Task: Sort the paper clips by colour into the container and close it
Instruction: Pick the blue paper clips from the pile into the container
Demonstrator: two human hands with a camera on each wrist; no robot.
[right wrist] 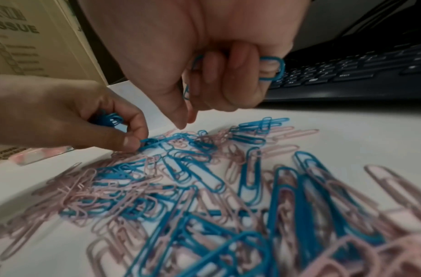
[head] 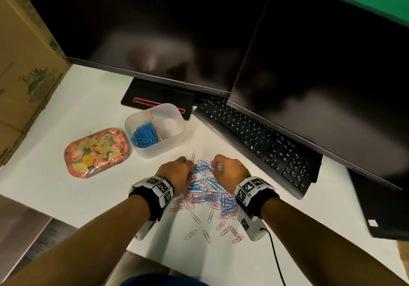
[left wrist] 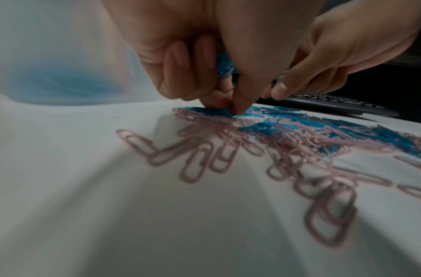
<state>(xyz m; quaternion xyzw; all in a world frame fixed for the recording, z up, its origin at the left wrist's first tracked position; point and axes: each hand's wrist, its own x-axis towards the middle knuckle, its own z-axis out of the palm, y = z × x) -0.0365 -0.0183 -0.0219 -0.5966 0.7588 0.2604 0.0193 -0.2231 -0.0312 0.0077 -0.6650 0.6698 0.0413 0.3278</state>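
Note:
A mixed pile of blue and pink paper clips (head: 208,193) lies on the white table. Behind it stands a translucent container (head: 174,141) with a pink divider (head: 156,124); blue clips (head: 145,134) fill its left compartment. Its floral lid (head: 96,152) lies to the left. My left hand (head: 190,167) holds a bunch of blue clips (left wrist: 224,63) in its curled fingers and pinches another blue clip (right wrist: 147,143) at the pile's far edge. My right hand (head: 215,166) hovers just above the pile, with blue clips (right wrist: 273,69) held in its curled fingers.
A black keyboard (head: 261,139) runs along the right of the pile, under two dark monitors (head: 155,31) (head: 321,64). A cardboard box (head: 24,75) stands at the left. A black cable (head: 276,257) trails from my right wrist. Loose pink clips (head: 205,235) lie nearer to me.

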